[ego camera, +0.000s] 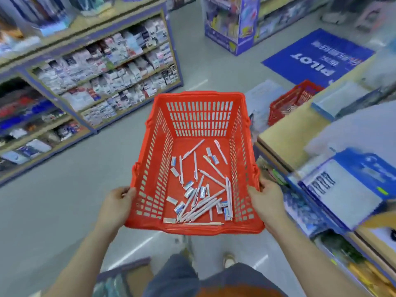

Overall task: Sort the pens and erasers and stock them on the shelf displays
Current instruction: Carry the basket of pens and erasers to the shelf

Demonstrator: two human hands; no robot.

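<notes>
Shop aisle, grey floor (64,211), stocked shelves (107,67); left hand (116,203), right hand (266,200) grip red basket (199,116) sides.

Red slotted plastic basket (201,116), smooth white plastic pens (205,202), glossy grey floor (64,200)

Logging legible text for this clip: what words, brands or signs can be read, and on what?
"PILOT": blue floor mat, seen upside down; its smaller lines blurred.
White label on blue box, right: dark characters, unreadable.
Shelf packages, eraser wrappers in red basket: too blurred.
</notes>
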